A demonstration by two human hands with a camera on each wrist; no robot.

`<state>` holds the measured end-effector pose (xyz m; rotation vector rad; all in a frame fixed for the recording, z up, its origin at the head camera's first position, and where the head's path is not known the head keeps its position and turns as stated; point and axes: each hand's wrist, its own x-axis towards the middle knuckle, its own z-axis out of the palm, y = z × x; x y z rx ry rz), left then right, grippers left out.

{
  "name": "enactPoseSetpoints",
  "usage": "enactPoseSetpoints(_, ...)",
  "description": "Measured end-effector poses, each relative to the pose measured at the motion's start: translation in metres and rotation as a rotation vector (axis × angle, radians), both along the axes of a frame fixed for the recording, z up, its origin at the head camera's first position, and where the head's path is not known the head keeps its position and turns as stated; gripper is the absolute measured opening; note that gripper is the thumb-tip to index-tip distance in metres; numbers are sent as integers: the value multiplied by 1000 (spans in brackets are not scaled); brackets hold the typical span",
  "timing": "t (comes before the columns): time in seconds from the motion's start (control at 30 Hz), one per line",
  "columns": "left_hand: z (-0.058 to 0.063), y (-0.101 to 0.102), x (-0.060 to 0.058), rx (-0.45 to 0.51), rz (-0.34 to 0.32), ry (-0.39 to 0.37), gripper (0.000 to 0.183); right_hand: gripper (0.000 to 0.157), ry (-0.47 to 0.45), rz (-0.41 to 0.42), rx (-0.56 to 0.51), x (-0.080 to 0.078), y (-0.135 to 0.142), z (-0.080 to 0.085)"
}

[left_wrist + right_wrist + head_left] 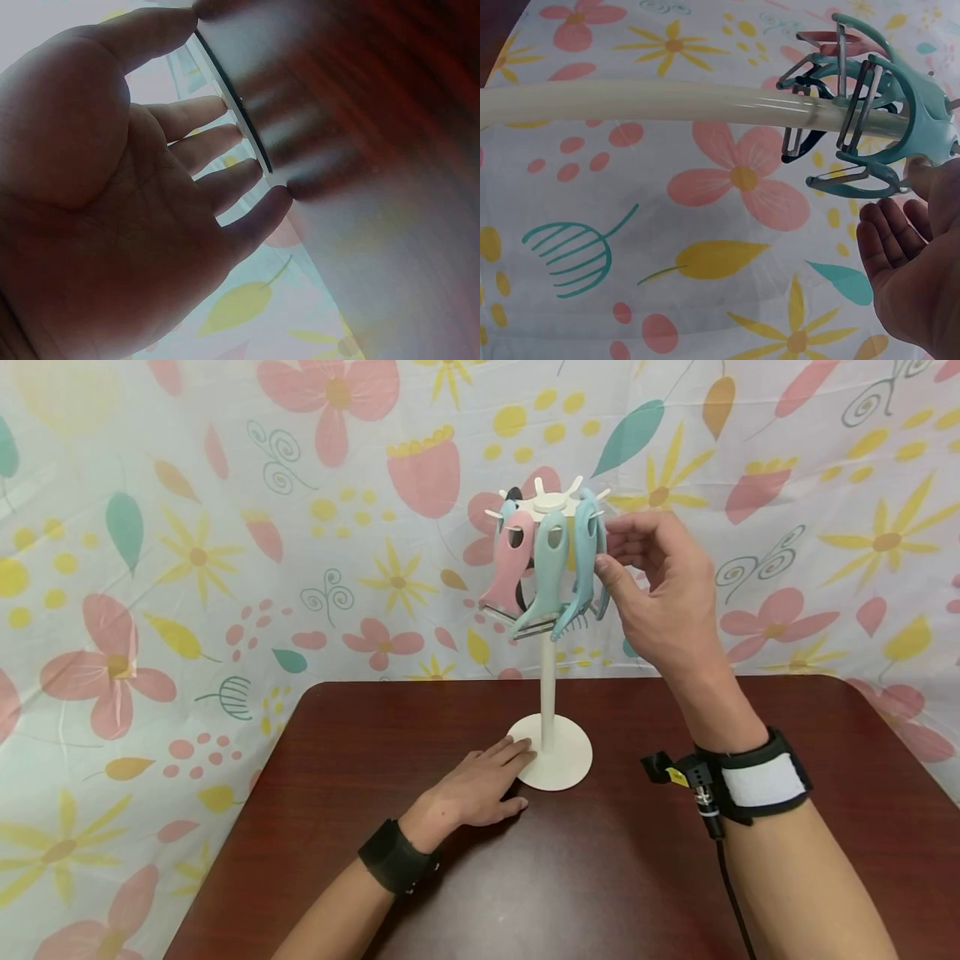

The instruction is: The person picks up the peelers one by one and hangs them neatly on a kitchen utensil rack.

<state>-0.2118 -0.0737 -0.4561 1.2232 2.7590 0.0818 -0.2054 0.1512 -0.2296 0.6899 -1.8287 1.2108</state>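
A cream stand (548, 693) carries several peelers on a spoked top (550, 503). A pink peeler (510, 556), a mint-green peeler (550, 568) and a blue peeler (583, 556) hang at its front. At the rack's right side my right hand (667, 585) pinches the handle of another blue peeler (855, 187); its thumb lies at the handle, and the other fingers curl loosely below in the right wrist view. My left hand (480, 785) lies with straight, spread fingers on the left edge of the stand's round base (566, 764).
The stand is on a dark reddish-brown table (615, 877) with rounded corners. Behind it hangs a flower-patterned cloth (187, 693). A cable (727, 877) runs down from the right wristband (757, 781).
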Motion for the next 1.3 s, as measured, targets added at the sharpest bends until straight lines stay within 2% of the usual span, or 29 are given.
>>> enactPoseSetpoints(0.13, 1, 0, 0, 3, -3, 3, 70, 31, -32, -1, -48, 2, 0, -2)
enactPoseSetpoints(0.33, 1, 0, 0, 8, -4, 8, 70, 28, 16, 22, -35, 3, 9, -8)
enactPoseSetpoints(0.6, 0, -1, -1, 2, 1, 7, 70, 26, -12, -12, -63, 17, 15, -17)
enactPoseSetpoints(0.87, 0, 0, -1, 7, -2, 6, 70, 28, -35, -30, -5, 32, 20, -33)
enactPoseSetpoints(1.07, 2, 1, 0, 3, -1, 7, 70, 31, -59, -108, 89, 43, 22, -48)
enactPoseSetpoints(1.3, 0, 0, -1, 2, 1, 6, 70, 36, -95, -167, 202, 42, 32, -74)
